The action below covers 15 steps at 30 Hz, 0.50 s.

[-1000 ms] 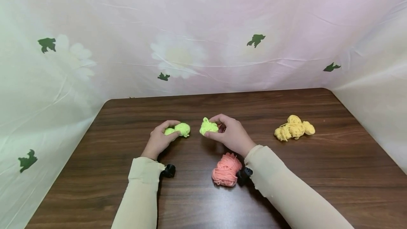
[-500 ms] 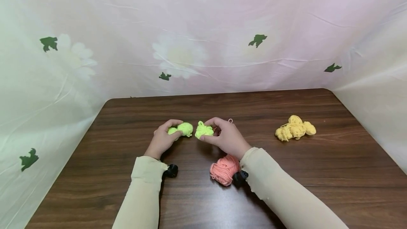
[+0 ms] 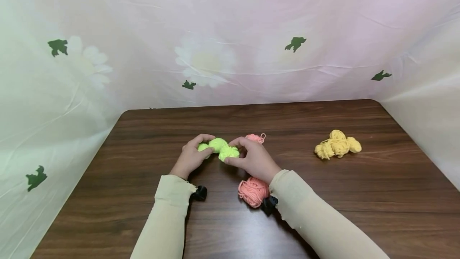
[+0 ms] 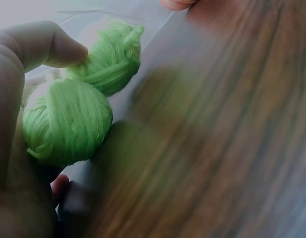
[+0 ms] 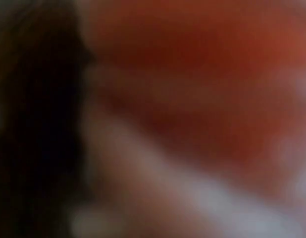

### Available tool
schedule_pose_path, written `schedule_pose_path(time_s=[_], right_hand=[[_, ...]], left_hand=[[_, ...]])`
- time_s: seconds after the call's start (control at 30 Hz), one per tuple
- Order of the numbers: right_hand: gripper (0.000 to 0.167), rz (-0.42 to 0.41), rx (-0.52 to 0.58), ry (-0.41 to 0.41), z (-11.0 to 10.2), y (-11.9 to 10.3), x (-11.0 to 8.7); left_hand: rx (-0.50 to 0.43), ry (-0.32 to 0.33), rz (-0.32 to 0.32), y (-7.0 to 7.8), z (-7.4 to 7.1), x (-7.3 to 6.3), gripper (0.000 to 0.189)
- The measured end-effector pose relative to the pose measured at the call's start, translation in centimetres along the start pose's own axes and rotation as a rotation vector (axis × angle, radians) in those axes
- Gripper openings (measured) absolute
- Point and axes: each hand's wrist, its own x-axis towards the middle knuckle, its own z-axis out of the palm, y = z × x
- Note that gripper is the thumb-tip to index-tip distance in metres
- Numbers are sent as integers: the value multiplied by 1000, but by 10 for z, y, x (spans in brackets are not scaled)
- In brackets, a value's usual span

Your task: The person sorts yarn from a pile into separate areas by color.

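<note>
My left hand (image 3: 189, 157) grips two neon-green yarn balls between thumb and fingers, the smaller ball (image 3: 203, 149) in the grasp and the larger ball (image 3: 217, 144) poking out toward the right. A third green yarn ball (image 3: 229, 153) is pinched by my right hand (image 3: 256, 159) and meets the larger one in the head view. Close up in the left wrist view, one round wound ball (image 4: 69, 121) sits below the thumb (image 4: 56, 47), with another green ball (image 4: 113, 59) beyond it. Dark and reddish blur fills the right wrist view.
A coral-pink yarn ball (image 3: 253, 192) lies under my right wrist, beside the black wrist camera (image 3: 269, 205). Another pink piece of yarn (image 3: 256, 138) shows behind my right hand. Yellow yarn balls (image 3: 338, 145) cluster at the right of the brown wooden table (image 3: 377, 211). Floral cloth (image 3: 244, 67) hangs behind.
My right hand has moved left with its green ball, closing the gap to the other two. The left hand has shifted slightly right. Pink yarn behind the right hand has come into view.
</note>
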Motion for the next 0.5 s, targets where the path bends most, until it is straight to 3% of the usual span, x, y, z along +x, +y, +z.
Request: schedule_pose_path(time_s=[0.27, 0.5], right_hand=[[40, 30, -17, -6, 5, 3, -1], [39, 47, -41, -43, 6, 5, 0]], left_hand=[[-40, -32, 19, 5, 9, 0, 31], [-10, -56, 34, 9, 14, 1, 33]])
